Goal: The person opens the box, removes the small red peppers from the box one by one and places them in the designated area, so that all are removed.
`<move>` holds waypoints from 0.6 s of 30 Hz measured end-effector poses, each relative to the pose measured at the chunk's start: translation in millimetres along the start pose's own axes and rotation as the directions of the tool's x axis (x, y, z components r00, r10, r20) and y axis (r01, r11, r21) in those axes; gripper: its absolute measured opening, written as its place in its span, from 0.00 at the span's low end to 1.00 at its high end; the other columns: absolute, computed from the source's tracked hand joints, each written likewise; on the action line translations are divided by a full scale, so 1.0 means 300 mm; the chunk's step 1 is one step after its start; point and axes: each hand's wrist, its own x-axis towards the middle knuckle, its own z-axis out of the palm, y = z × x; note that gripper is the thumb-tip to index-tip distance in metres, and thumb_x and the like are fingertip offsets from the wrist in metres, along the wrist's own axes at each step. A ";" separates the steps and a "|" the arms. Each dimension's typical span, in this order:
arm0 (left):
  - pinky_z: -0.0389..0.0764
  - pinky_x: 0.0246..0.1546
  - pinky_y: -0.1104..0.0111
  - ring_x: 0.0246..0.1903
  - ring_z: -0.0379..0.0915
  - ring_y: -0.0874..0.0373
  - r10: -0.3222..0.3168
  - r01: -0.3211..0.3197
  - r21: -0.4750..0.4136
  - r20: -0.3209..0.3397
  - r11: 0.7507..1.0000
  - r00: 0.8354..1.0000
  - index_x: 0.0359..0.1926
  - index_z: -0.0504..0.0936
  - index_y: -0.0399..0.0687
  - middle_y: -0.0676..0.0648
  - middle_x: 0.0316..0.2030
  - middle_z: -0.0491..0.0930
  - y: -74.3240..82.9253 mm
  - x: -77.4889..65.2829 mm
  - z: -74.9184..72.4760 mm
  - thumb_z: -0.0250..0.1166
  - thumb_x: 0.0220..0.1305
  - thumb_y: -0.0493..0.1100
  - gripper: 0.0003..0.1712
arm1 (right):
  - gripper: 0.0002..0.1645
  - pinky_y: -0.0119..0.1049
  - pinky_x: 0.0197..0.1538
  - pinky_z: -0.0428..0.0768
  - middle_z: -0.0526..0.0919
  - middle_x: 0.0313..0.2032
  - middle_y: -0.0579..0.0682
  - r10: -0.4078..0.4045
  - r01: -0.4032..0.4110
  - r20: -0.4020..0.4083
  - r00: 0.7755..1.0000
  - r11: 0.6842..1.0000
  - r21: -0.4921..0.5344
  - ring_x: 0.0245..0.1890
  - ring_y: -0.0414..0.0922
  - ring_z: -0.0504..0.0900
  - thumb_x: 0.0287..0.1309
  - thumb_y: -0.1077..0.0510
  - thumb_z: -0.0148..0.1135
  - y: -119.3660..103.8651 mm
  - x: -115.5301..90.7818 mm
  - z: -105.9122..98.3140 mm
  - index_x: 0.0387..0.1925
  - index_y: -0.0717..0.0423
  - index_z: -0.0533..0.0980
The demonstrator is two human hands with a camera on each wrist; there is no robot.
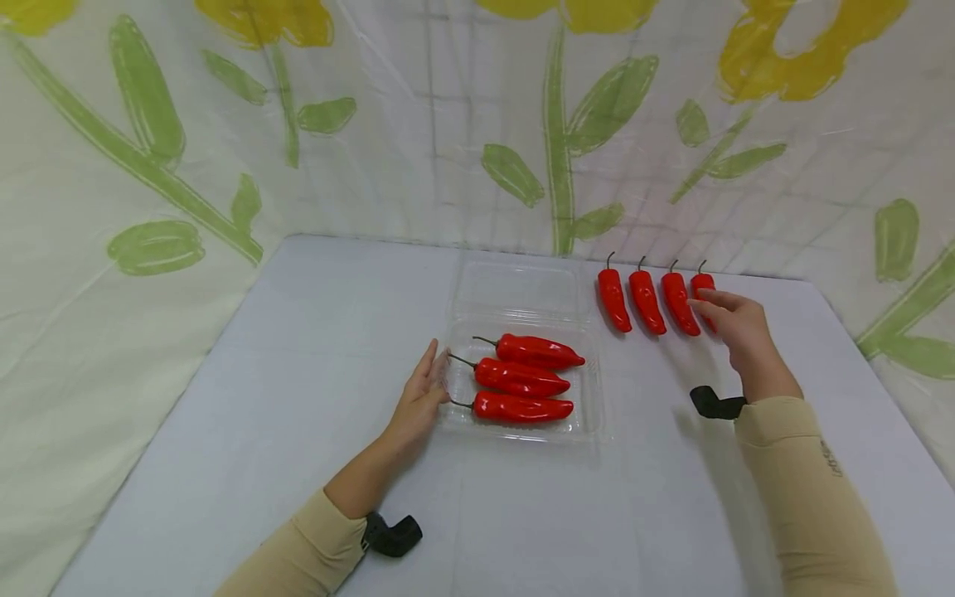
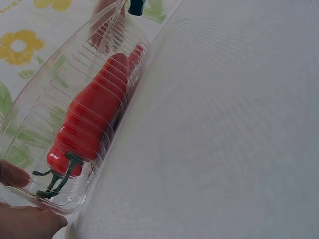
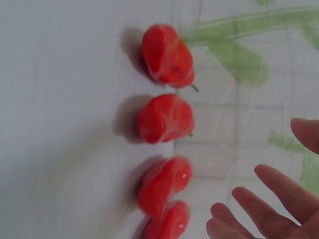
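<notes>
A clear plastic clamshell box lies with its lid folded back, three red chili peppers side by side in its base. My left hand holds the box's left end; in the left wrist view the thumb and a finger are at its rim. At the back right, several more red peppers lie in a row, stems pointing away. My right hand hovers over the rightmost pepper, partly covering it. In the right wrist view its fingers are spread, with nothing between them.
A white-covered table carries everything. Behind its far edge hangs a pale curtain with yellow flowers and green leaves. The box's open lid lies toward that edge, just left of the pepper row.
</notes>
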 end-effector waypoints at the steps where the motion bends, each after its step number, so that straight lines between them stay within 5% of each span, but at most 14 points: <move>1: 0.46 0.69 0.55 0.73 0.34 0.47 -0.003 0.003 -0.003 0.003 1.000 1.000 0.73 0.36 0.42 0.37 0.72 0.44 0.000 0.001 0.000 0.39 0.50 0.23 0.47 | 0.45 0.60 0.64 0.62 0.40 0.73 0.58 -0.005 0.005 0.005 1.000 1.000 0.002 0.72 0.61 0.41 0.57 0.35 0.51 0.000 -0.007 0.005 0.71 0.49 0.52; 9: 0.42 0.70 0.54 0.73 0.33 0.47 0.005 -0.005 -0.009 0.003 1.000 1.000 0.73 0.36 0.41 0.36 0.72 0.43 0.003 0.000 0.000 0.38 0.50 0.23 0.47 | 0.46 0.62 0.63 0.61 0.42 0.73 0.58 -0.082 0.083 0.071 0.994 0.997 -0.005 0.72 0.61 0.39 0.57 0.36 0.53 -0.007 -0.063 0.044 0.71 0.49 0.53; 18: 0.41 0.71 0.54 0.73 0.33 0.47 0.002 -0.002 -0.012 0.013 1.000 1.000 0.73 0.35 0.42 0.37 0.72 0.42 0.001 0.001 0.000 0.38 0.51 0.23 0.47 | 0.43 0.54 0.62 0.68 0.59 0.69 0.58 -0.188 0.192 0.138 0.972 0.981 -0.015 0.70 0.58 0.51 0.58 0.38 0.53 -0.005 -0.131 0.091 0.70 0.50 0.55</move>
